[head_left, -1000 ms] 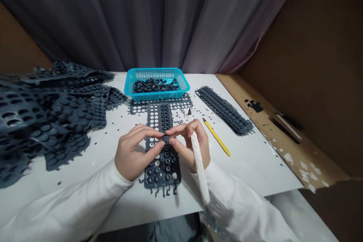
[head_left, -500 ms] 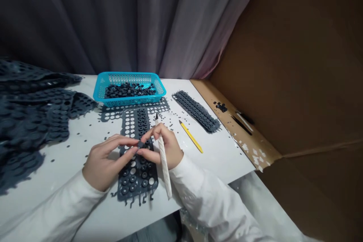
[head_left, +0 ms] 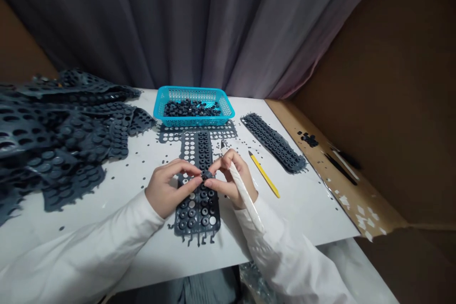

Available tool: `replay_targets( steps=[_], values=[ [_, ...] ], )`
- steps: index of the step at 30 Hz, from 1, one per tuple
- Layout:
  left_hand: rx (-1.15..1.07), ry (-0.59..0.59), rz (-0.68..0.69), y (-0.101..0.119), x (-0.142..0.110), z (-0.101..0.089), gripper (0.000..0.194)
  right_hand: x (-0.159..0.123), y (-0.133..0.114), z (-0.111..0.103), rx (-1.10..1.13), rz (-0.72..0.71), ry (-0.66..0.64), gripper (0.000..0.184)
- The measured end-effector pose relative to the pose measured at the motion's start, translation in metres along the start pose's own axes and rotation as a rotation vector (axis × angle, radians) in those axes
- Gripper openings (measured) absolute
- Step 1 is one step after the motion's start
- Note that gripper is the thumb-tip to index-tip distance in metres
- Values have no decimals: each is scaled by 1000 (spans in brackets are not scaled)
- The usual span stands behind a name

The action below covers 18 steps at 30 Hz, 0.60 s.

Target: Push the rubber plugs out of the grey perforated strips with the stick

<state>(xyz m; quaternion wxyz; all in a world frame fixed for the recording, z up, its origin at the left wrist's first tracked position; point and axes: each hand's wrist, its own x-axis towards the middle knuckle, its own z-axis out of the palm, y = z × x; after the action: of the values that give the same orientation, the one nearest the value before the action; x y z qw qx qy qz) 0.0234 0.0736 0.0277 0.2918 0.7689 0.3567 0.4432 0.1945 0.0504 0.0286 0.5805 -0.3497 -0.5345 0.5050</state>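
My left hand (head_left: pixel 173 189) and my right hand (head_left: pixel 237 180) meet fingertip to fingertip, pinching a small dark rubber piece (head_left: pixel 205 175) between them. Tucked in my right hand is a white paper-wrapped pencil (head_left: pixel 245 197), its dark tip pointing away and its back end over my sleeve. Beneath my fingers lies a dark grey rubber sheet (head_left: pixel 197 226) with rows of round, ringed parts and open holes. Its middle is partly hidden by my hands. Past the sheet's far end stands a blue basket (head_left: pixel 194 122) holding many small black pieces.
A second rubber strip (head_left: pixel 274 145) and a yellow pencil (head_left: pixel 264 175) lie to the right. Punched sheets (head_left: pixel 78 142) are heaped at the left. On the cardboard edge are black bits (head_left: pixel 309 139), slim tools (head_left: pixel 340 167) and white scraps (head_left: pixel 361 213). Tiny dark discs dot the white table (head_left: pixel 142 259).
The view has turned left, so everything sits further right. The white pencil has tilted in my right hand, its back end swinging right over the sleeve. Both hands still pinch the small piece.
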Motion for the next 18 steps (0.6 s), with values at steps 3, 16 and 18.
replay_targets(
  steps=[3,16,18],
  values=[
    [-39,-31,23,0,-1,1,4,0,0,0,3,23,16,54],
    [-81,-25,50,3,-3,1,6,0,6,4,395,309,-38,53],
    [-66,5,45,5,-3,1,10,0,6,5,446,376,-45,51]
  ],
)
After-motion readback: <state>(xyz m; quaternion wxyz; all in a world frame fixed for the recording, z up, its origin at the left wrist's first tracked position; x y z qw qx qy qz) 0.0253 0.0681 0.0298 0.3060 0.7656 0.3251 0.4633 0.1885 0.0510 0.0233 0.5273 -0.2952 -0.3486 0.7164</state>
